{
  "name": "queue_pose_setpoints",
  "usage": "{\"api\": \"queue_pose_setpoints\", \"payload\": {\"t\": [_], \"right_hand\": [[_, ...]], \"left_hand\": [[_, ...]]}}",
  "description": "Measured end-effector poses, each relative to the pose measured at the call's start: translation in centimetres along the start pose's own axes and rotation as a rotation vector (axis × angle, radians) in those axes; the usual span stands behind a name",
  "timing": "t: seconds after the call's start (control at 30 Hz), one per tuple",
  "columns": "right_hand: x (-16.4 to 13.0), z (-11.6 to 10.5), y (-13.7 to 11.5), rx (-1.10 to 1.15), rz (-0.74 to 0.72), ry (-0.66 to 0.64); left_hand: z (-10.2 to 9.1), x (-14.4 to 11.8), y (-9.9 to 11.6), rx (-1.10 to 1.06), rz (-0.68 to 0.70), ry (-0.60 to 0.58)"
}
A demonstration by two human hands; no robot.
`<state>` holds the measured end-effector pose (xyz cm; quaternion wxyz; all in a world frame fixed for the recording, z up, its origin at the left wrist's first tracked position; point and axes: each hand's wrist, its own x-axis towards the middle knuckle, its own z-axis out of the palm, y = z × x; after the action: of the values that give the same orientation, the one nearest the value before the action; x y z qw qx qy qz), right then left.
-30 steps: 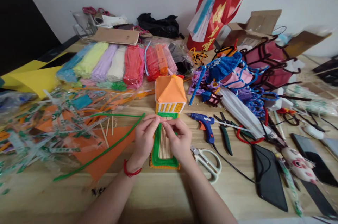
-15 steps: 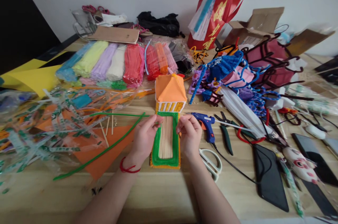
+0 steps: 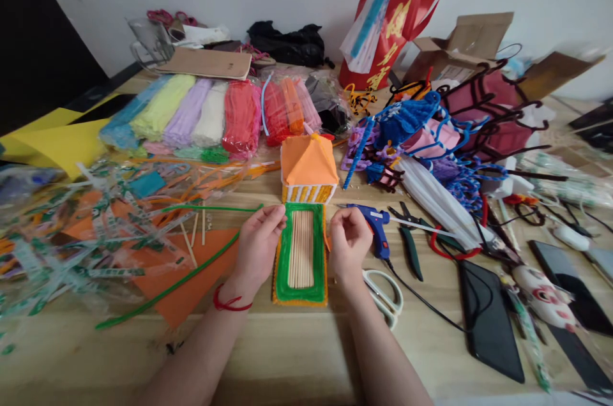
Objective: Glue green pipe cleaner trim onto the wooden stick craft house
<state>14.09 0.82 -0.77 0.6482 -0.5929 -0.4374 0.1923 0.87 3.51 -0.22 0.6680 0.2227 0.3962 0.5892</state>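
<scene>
lay flat on the wooden table (image 3: 297,355), a craft panel (image 3: 301,253) of pale sticks framed in green fuzzy wire with an orange edge, its far end touching a small house (image 3: 308,170) with an orange paper roof. rested along the panel's left edge, the left hand (image 3: 258,246), fingers curled, thumb and forefinger pinched near the top corner by the end of a long green pipe cleaner (image 3: 177,278); could not tell whether the wire was truly gripped. sat against the right edge, the right hand (image 3: 347,243), loosely clenched, fingertips on the green border, nothing visibly held. lay just right of that hand, a blue glue gun (image 3: 373,227), with white scissors (image 3: 383,294) near the wrist and pliers (image 3: 408,240) beyond. stretched under the green wire, an orange paper sheet (image 3: 191,278).
</scene>
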Motion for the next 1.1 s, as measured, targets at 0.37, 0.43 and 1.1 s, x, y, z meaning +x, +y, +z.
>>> {"api": "queue_pose_setpoints", "payload": {"t": [0.37,0.43,1.1], "right_hand": [[0.3,0.3,1.3,-0.299,0.019,0.012],[0.2,0.3,1.3,-0.425,0.005,-0.075],[-0.4,1.4,1.6,-0.981,-0.158,-0.548]], "left_hand": [[-2.1,1.7,-0.4,1.115,0.686,0.025],[-2.1,1.7,-0.5,1.331,0.862,-0.038],[-1.5,0.6,-2.2,1.790,0.901,-0.277]]}}
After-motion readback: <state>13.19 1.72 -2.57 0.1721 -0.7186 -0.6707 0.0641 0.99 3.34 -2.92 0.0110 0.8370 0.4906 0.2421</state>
